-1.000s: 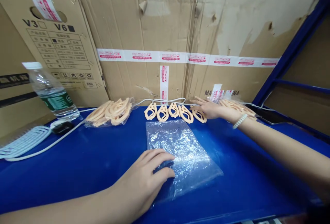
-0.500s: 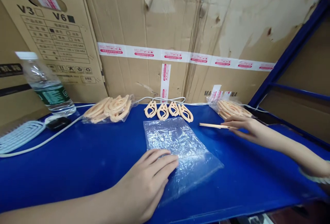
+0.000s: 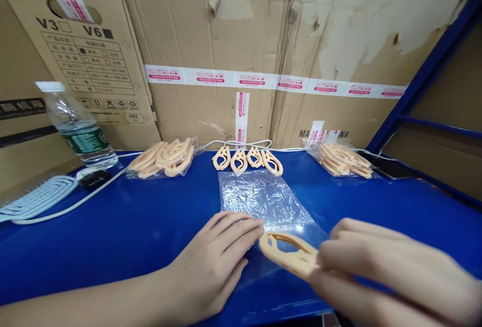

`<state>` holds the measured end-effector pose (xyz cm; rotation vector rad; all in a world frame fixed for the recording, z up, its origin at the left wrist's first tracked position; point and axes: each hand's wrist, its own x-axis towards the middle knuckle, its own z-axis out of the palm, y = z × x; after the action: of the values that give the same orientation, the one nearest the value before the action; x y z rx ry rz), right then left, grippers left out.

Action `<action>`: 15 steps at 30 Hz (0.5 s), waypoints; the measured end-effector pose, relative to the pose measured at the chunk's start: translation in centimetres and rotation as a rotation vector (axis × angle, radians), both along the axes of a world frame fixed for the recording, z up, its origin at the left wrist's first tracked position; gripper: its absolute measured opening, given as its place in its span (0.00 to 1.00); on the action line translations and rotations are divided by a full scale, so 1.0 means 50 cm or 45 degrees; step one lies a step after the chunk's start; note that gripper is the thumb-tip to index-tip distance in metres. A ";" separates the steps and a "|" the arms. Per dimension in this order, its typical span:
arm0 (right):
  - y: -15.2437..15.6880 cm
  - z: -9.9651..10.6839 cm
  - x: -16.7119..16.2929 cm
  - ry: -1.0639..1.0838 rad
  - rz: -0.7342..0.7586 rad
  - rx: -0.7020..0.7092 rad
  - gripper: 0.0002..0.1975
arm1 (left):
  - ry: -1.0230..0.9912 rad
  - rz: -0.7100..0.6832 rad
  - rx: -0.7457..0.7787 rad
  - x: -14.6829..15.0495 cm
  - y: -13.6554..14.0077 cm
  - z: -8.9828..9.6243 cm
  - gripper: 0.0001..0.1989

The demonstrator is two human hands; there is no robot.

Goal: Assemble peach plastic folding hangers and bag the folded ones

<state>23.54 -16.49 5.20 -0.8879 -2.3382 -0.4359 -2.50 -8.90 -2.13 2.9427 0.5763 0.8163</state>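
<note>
My right hand, a bit blurred, pinches one end of a beige folding hanger over the near right part of a clear plastic bag. The hanger is folded into a teardrop loop, its far end close to my left fingertips. My left hand rests palm down, fingers stretched out over the left edge of the bag, which lies flat on the blue table. Beyond the bag, several similar folded hangers lie in a row.
Bagged hangers lie at the back left and back right. On the left are a water bottle, a pale blue hairbrush and a white cable. Cardboard stands behind; a dark flat object lies right.
My right hand has brought the hanger from the back right towards me, over the near part of the bag, and turned its loop into view. My left hand has barely moved.
</note>
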 end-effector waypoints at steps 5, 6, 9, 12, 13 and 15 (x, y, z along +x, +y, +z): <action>0.058 -0.008 -0.081 -0.497 0.271 -0.013 0.18 | 0.000 -0.004 -0.001 0.003 0.001 -0.001 0.26; 0.069 -0.019 -0.085 -0.542 0.261 0.052 0.16 | 0.006 -0.009 0.005 0.003 0.001 0.000 0.25; 0.097 -0.064 -0.086 -0.603 0.113 0.219 0.11 | 0.011 -0.022 0.028 0.002 0.001 0.002 0.26; 0.116 -0.095 -0.083 -0.638 -0.019 0.300 0.10 | 0.011 -0.017 0.031 0.001 0.001 0.004 0.26; 0.122 -0.099 -0.082 -0.635 -0.038 0.308 0.11 | 0.015 -0.017 0.030 0.000 0.001 0.004 0.26; 0.132 -0.101 -0.079 -0.630 -0.052 0.312 0.13 | 0.018 -0.022 0.034 0.000 0.002 0.005 0.26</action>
<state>19.61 -9.88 0.13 -0.7739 -2.6244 -1.0350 -2.48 -8.81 -1.90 2.9756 0.5441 0.8092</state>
